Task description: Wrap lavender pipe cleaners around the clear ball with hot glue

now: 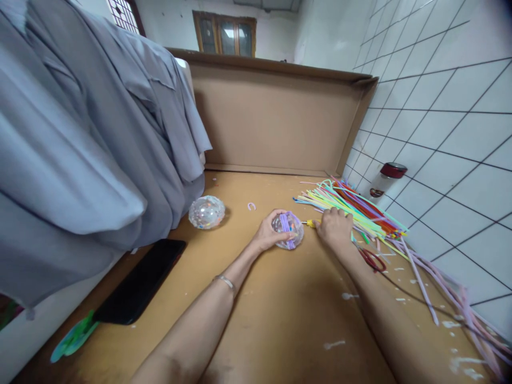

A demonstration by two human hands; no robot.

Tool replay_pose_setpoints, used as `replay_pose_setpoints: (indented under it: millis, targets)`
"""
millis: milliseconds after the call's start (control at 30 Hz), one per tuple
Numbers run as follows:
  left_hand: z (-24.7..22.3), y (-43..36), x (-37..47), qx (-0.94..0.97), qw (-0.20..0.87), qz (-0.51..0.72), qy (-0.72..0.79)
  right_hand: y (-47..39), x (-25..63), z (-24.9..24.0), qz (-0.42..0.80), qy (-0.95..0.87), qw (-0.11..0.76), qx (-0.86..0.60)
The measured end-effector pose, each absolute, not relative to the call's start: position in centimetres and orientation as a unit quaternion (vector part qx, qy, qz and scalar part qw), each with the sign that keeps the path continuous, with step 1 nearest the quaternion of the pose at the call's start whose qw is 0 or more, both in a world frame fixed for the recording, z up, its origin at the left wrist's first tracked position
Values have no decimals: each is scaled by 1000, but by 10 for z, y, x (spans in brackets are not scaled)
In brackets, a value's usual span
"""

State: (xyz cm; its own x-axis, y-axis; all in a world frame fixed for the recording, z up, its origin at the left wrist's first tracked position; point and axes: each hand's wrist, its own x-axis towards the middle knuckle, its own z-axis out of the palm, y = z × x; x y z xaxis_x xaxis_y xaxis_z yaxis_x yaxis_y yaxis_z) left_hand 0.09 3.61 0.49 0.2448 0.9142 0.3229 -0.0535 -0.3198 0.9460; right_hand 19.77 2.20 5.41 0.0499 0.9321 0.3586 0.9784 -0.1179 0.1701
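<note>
Near the middle of the brown table, my left hand [269,233] holds a clear faceted round piece [295,230] with purple fuzzy strips across it. To its right, my right hand [335,228] is closed around a yellow-handled tool [312,223] whose thin metal tip points left at the round piece. Whether the tip touches it cannot be made out. A second clear faceted bowl-like piece [207,212] rests on the table further left. Between the two clear pieces lies a small curved pink strip [251,206].
Colourful pipe cleaners [352,208] are piled at the right, beside red-handled scissors [373,260] and a red-lidded jar [386,180]. A black phone [142,280] lies at the left below grey cloth [100,122]. A cardboard panel [276,117] stands behind.
</note>
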Motion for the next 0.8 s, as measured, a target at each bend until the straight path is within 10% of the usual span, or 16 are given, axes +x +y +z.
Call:
replay_pose_setpoints:
  millis: [267,800]
  targets:
    - [4,37,2,632,480,517,322,5,175,76,-97,-831,313,-449]
    - [11,34,2,637,475,508,332,3,162,64,-38,-813,454,-363]
